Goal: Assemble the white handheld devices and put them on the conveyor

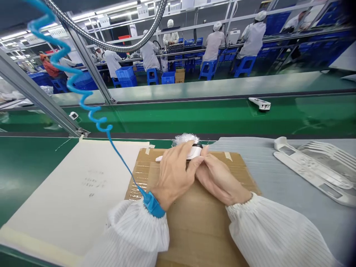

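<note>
A white handheld device [194,151] with a black end lies between my hands, over a cardboard sheet [194,230]. My left hand [175,168] is wrapped over it from above and hides most of its body; a thin white tip pokes out on the left. My right hand [215,174] grips the black-ended side with thumb and fingers. Just behind the device sits a crumpled ball of clear plastic [185,138]. Around my left wrist is a blue strap [154,205] joined to a coiled blue cord [89,107].
Several white plastic casings [314,167] lie on grey foam sheeting [267,222] at right. White paper [63,200] covers the left side. On the green belt [172,118] rest a similar white device [260,104] and a small white item [73,115]. Metal posts [89,63] and seated workers stand beyond.
</note>
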Tool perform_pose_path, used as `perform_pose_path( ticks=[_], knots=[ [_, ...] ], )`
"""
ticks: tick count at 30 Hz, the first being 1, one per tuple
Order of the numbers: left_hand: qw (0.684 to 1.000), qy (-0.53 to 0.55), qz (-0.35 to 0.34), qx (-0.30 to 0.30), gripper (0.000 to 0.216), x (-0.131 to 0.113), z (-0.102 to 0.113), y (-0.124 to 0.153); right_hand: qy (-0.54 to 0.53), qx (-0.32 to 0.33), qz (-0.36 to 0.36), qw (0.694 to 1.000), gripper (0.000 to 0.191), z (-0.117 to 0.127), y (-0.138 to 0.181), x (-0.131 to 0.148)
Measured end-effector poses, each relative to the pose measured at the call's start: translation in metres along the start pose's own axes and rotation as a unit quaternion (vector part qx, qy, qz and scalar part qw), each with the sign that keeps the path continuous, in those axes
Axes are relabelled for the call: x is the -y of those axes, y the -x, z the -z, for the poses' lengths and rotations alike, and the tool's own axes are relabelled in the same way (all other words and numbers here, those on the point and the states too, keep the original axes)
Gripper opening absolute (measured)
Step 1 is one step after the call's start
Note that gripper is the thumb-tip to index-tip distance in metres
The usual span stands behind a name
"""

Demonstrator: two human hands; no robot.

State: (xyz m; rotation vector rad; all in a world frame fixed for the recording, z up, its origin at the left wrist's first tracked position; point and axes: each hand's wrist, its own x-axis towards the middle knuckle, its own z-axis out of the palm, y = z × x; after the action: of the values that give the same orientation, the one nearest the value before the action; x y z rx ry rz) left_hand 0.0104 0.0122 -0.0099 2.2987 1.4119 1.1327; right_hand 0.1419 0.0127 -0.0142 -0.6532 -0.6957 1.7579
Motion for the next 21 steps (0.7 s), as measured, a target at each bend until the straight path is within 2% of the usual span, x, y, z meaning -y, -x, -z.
perform_pose_path(
  ticks=[5, 10, 13, 15, 17, 19, 21],
  knots=[
    [0.999, -0.041, -0.022, 0.005, 0.040, -0.010, -0.009, -0.001, 0.002, -0.052, 0.014, 0.999, 0.010, -0.001, 0.001, -0.003],
    [0.998, 0.000, -0.049, 0.048, 0.041, 0.001, -0.003, -0.003, 0.019, -0.046, 0.011, 0.999, 0.022, 0.004, 0.000, 0.011],
    [0.996, -0.025, -0.043, 0.078, 0.037, 0.009, 0.006, -0.005, 0.002, -0.060, 0.027, 0.998, 0.025, 0.011, -0.001, 0.021],
    [0.994, -0.045, -0.012, 0.097, 0.034, 0.008, 0.011, -0.007, -0.015, -0.083, 0.028, 0.996, 0.025, 0.015, -0.002, 0.025],
    [0.991, -0.007, 0.039, 0.127, 0.035, 0.005, 0.016, -0.009, -0.016, -0.106, 0.027, 0.994, 0.025, 0.017, -0.005, 0.023],
    [0.974, 0.103, 0.128, 0.153, 0.040, 0.004, 0.017, -0.012, -0.004, -0.111, 0.032, 0.993, 0.026, 0.018, -0.008, 0.019],
    [0.932, 0.236, 0.237, 0.138, 0.040, 0.011, 0.018, -0.015, 0.014, -0.104, 0.035, 0.994, 0.028, 0.019, -0.010, 0.013]
  ],
)
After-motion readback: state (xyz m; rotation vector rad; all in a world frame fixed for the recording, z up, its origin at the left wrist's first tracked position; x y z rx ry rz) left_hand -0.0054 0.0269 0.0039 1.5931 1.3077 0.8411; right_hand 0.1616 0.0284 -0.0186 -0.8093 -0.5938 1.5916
